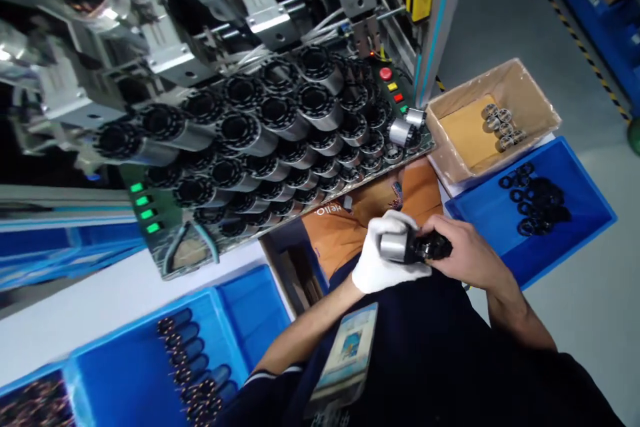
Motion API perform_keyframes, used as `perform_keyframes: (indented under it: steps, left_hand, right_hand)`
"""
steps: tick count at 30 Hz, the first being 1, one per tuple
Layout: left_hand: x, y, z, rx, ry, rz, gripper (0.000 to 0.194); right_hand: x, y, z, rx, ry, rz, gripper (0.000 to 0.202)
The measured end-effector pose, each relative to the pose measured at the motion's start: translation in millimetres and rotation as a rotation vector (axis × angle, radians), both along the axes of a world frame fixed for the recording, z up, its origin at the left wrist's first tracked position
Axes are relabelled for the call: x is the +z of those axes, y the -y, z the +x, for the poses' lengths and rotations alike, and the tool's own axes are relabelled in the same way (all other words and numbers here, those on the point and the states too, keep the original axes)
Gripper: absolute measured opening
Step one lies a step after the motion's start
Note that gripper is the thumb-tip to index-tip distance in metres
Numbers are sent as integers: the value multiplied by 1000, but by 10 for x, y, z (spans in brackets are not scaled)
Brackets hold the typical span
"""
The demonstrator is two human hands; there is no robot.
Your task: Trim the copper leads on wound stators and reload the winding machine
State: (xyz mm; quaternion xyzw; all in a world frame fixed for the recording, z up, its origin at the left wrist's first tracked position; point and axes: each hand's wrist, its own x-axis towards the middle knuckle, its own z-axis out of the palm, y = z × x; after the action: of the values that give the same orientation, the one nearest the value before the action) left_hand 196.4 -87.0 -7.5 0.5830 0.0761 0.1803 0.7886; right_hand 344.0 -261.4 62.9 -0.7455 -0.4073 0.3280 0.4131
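Hands met at the centre of the view, above the person's lap. Left hand (387, 255), in a white glove, was clenched around a short metal cylinder (393, 247); right hand (463, 252), bare, gripped a black ring part (434, 247) that touched the cylinder's end at its 3 o'clock side. At 11 o'clock from the hands, a machine panel (170, 260) carried rows of black-capped cylinders (270, 127) lying tilted. At 2 o'clock stood a cardboard box (530, 90) with a few metal parts (501, 125) inside; just beside it, at 3 o'clock, a blue tray (590, 210) held loose black rings (537, 200). At 8 o'clock, another blue bin (125, 373) held dark wound cores (193, 373). A badge (347, 353) lay against the dark clothing at 6 o'clock.
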Motion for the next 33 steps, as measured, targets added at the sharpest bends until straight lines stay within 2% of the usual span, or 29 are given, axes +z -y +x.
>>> perform_keyframes:
  steps: [3, 4, 7, 10, 13, 16, 19, 21, 24, 25, 27, 29, 33]
  left_hand:
    - [139, -173, -84, -20, 107, 283, 67]
    - [186, -220, -118, -14, 125, 325, 63]
    - [296, -277, -211, 111, 127, 204, 62]
    - [358, -266, -255, 240, 95, 34, 55]
    - [403, -282, -266, 299, 49, -4, 54]
    - [441, -322, -281, 327, 32, -9, 55]
    - [473, -338, -310, 365, 2, -14, 54]
    - [497, -324, -329, 334, 1, -38, 58]
    - [547, -280, -338, 266, 22, -242, 51]
    - [568, -267, -334, 278, -17, -321, 45]
    - [610, -250, -318, 352, -152, -396, 47]
    - [644, -247, -301, 400, -273, -348, 54]
    - [662, -256, -298, 417, -339, -171, 60]
  right_hand:
    - [61, -310, -19, 62, 7, 14, 26]
    - [61, -372, -22, 85, -4, 42, 26]
    - [12, -502, -69, 98, -66, 171, 28]
    - [-78, -611, -193, -4, -175, 335, 32]
    - [-127, -703, -334, -109, -281, 467, 41]
    - [-86, -752, -404, -98, -160, 525, 47]
    - [13, -754, -404, -120, 91, 512, 32]
    - [81, -745, -393, -168, 204, 466, 23]
    - [169, -747, -389, -185, 266, 430, 20]
    - [195, -755, -391, -175, 276, 434, 22]
    - [242, -783, -401, -152, 305, 444, 27]
    - [281, -818, -413, -140, 336, 431, 32]
    - [336, -870, -431, -134, 375, 353, 30]
